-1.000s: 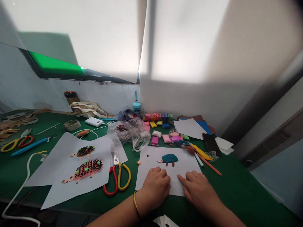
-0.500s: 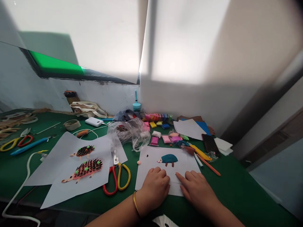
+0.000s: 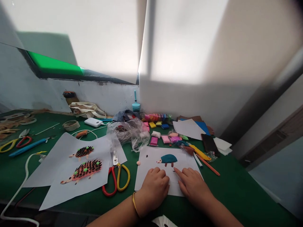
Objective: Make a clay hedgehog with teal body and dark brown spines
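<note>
A white sheet of paper [image 3: 142, 176] carries a clay hedgehog with a blue body [image 3: 168, 158], pinkish face and brown legs. My left hand [image 3: 155, 184], with a gold bangle at the wrist, rests on the sheet's lower part, fingers curled under; anything inside them is hidden. With the index finger stretched out, my right hand [image 3: 193, 183] touches the paper below the hedgehog's legs, at a small dark sliver [image 3: 174, 171]. A small black bit [image 3: 147, 156] and a pale pink clay ball [image 3: 138, 163] are near the sheet's left edge.
Scissors [image 3: 115, 176] lie left of the sheet, beside papers with two spiky hedgehogs [image 3: 87, 168]. Behind are a plastic bag [image 3: 129, 132] and several clay packets [image 3: 165, 138]. Felt pens [image 3: 208, 164] and a dark phone [image 3: 210, 144] lie on the right of the green table [image 3: 246, 195].
My right index fingertip has shifted slightly left and up the paper, and the dark sliver now shows beside it. My left hand stays almost in place.
</note>
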Tool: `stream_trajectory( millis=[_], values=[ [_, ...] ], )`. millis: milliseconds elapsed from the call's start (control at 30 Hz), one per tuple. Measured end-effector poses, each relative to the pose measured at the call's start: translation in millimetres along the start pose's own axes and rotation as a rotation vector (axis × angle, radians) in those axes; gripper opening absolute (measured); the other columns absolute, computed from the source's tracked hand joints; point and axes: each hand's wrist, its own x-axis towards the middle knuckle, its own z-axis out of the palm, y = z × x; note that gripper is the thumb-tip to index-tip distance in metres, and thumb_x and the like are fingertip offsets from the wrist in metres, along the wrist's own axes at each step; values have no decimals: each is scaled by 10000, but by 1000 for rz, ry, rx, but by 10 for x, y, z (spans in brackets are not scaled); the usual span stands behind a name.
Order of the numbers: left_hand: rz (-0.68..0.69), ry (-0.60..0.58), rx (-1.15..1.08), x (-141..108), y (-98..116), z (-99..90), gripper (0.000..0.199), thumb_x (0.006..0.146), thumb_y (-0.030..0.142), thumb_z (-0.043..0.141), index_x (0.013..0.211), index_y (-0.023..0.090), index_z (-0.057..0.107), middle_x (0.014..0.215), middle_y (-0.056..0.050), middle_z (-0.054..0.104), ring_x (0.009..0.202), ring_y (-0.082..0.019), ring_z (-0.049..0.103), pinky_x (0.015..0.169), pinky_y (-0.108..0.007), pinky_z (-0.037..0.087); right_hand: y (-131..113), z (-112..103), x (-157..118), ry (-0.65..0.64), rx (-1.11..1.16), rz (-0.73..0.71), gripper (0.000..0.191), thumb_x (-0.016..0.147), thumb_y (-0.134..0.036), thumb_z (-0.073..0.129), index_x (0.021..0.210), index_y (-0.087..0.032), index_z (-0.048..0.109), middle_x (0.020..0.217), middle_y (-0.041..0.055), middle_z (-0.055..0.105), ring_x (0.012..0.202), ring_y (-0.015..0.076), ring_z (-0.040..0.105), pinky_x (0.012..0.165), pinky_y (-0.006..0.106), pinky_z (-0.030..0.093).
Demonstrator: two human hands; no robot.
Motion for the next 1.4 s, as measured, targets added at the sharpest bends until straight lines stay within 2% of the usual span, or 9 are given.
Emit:
stream_trajectory(
  millis=[267,567,700,867,1033,1233,1400],
  values=[
    [7,6,1,5,-7,7,73,897,269,553,928,216,592,978,-44,611,931,-223,503,831,-388,407,-93,-72,-22,-17,47,-6,302,933,-240,502,1197,-304,634,888,30,611,839,194,523,763,334,323],
    [4,8,1,-6,-1,12,75,894,276,558,918,213,592,977,-47,610,931,-223,502,830,-385,405,-73,27,31,25,7,-1,365,922,-276,525,1279,-312,590,905,40,598,856,204,523,779,340,340],
    [4,11,4,0,-2,1,69,894,269,554,920,217,591,973,-40,611,925,-220,501,829,-386,409,-52,-49,-30,1,51,1,327,930,-268,508,1228,-341,619,891,32,584,825,192,521,757,333,349],
    [7,8,3,11,2,-14,71,898,266,547,919,217,594,971,-40,613,923,-220,502,825,-384,410,21,-97,-53,26,54,17,411,918,-239,494,1317,-305,565,908,47,591,831,197,538,752,333,372],
    [1,13,2,3,2,-4,77,899,272,549,915,213,596,968,-48,608,921,-220,501,834,-385,406,-24,-34,-71,32,31,-4,374,921,-248,511,1282,-286,596,892,47,595,823,197,537,750,331,376],
    [3,-1,2,8,4,-9,80,906,268,538,922,213,593,980,-42,605,933,-217,500,832,-378,404,-70,-93,-113,24,34,-7,311,925,-245,517,1199,-325,639,866,30,585,798,179,527,738,319,351],
    [0,-18,8,10,4,-24,73,902,270,545,921,214,588,995,-43,604,948,-218,499,843,-384,403,-2,-49,-5,52,-42,20,373,906,-246,536,1266,-309,608,884,37,599,819,192,531,746,331,345]
  ],
)
